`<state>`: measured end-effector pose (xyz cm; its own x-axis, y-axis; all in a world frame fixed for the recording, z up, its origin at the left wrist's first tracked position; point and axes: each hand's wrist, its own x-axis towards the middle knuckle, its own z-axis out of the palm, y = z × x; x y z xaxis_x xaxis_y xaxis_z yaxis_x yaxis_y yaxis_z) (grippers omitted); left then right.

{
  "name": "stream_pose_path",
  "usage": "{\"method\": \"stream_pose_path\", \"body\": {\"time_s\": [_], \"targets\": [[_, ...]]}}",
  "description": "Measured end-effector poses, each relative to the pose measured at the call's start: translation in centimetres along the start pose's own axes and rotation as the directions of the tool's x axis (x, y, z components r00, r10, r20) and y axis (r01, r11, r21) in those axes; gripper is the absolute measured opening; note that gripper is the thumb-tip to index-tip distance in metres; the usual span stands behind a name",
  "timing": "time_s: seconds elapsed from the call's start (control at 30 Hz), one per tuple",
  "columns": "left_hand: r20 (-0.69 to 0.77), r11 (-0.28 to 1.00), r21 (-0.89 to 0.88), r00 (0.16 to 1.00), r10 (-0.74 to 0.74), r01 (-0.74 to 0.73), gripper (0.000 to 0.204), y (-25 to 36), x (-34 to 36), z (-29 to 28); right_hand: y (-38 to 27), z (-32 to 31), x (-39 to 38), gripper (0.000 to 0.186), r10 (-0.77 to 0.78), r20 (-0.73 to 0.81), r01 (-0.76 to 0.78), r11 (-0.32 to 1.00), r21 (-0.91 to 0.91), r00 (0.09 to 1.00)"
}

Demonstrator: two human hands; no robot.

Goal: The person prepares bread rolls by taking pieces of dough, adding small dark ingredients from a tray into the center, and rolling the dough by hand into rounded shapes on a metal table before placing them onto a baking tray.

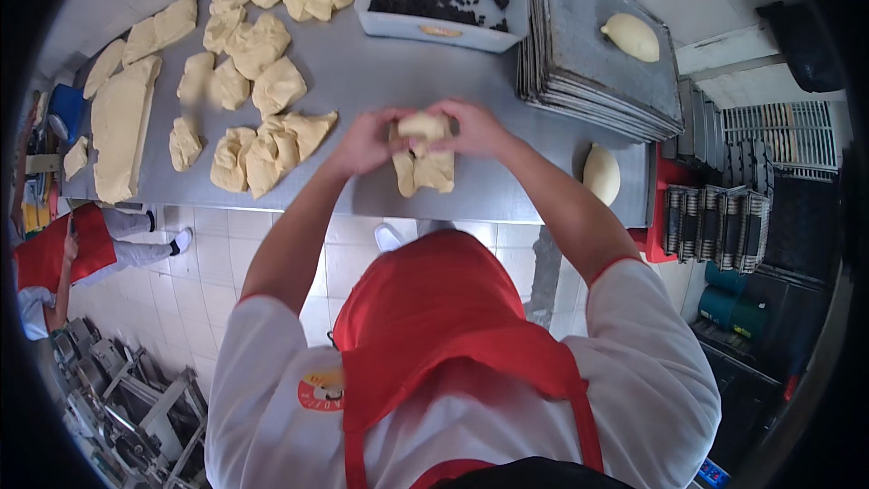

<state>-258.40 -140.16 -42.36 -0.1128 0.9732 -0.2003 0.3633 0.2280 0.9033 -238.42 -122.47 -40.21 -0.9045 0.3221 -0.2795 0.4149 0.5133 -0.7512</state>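
A piece of pale yellow dough [427, 172] lies on the metal table in front of me. Its far edge is folded up and over toward me, and its near flap rests flat. From the left side my left hand [371, 140] curls its fingers round the folded part. My right hand [474, 129] grips the same fold from the right. Some fingertips are blurred, and a small dark spot shows in the fold between them. Nearest on the right, a smooth shaped dough piece [601, 175] sits at the table's edge.
Many loose dough lumps [261, 45] and a long dough slab [125, 131] cover the table's left. A white tub [442, 30] of small dark pieces stands at the back. Stacked baking trays [593, 45], topped by another shaped dough piece [631, 37], rise at right. Another person [77, 254] stands far left.
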Motion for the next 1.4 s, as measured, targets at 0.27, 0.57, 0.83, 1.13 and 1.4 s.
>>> {"method": "stream_pose_path", "body": {"time_s": [0.27, 0.57, 0.83, 1.13, 1.4], "targets": [[-0.289, 0.902, 0.399, 0.911, 0.294, -0.164, 0.11, 2.2, -0.2, 0.9, -1.4, 1.7, -0.5, 0.086, -0.179, -0.312, 0.014, 0.884, -0.467, 0.933], [-0.196, 0.918, 0.383, 0.963, 0.186, -0.1, 0.119, 0.2, -0.2, 2.0, -1.5, 1.8, -1.8, 0.096, -0.148, -0.219, 0.036, 0.894, -0.446, 0.964], [-0.074, 0.989, 0.142, 0.997, -0.023, 0.033, 0.121, 0.1, -1.5, 2.1, -1.2, 2.2, -2.7, 0.105, -0.142, -0.115, 0.095, 0.933, -0.346, 0.983], [-0.236, 0.881, 0.469, 0.952, 0.194, -0.063, 0.095, 0.1, -1.4, 2.8, -1.0, 2.7, -2.8, 0.107, -0.108, -0.255, 0.003, 0.925, -0.381, 0.961], [-0.358, 0.85, 0.525, 0.895, 0.266, -0.042, 0.072, 0.3, -1.6, 4.3, -0.2, 3.1, -3.5, 0.094, -0.204, -0.341, 0.003, 0.862, -0.507, 0.918]]}}
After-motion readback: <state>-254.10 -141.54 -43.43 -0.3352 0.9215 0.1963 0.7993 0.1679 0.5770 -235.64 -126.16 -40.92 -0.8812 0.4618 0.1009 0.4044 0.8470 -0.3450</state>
